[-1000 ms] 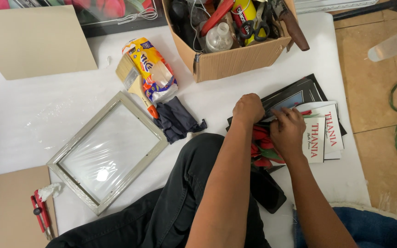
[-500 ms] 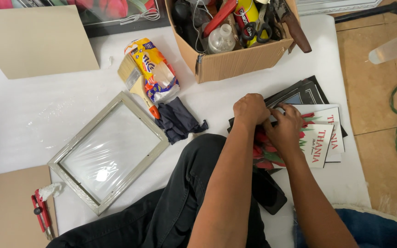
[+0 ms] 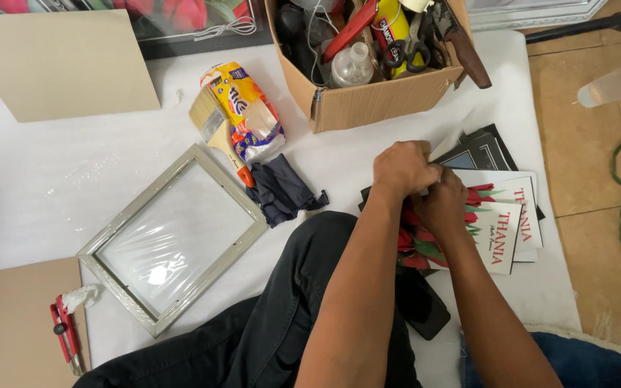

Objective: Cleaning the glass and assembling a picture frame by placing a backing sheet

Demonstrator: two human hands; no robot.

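Note:
My left hand (image 3: pixel 404 169) and my right hand (image 3: pixel 443 205) meet, fingers curled, over a stack of white prints with red flowers (image 3: pixel 501 226). The stack lies on black mat boards (image 3: pixel 479 151) on the white sheet. Both hands pinch at the upper left edge of the top print, and the fingers hide the exact spot. A dark flat object (image 3: pixel 422 305) lies beside my knee under my forearms.
A grey picture frame wrapped in plastic (image 3: pixel 174 237) lies to the left, with a dark cloth (image 3: pixel 282 190), a paintbrush (image 3: pixel 213 129) and a snack bag (image 3: pixel 246 108) nearby. A cardboard box of tools (image 3: pixel 375 100) stands behind. Brown boards (image 3: pixel 59 61) and a red cutter (image 3: pixel 66 334) lie at the left.
My right hand has slid up and left from the prints to meet my left hand. The left hand has shifted slightly left off the black mats.

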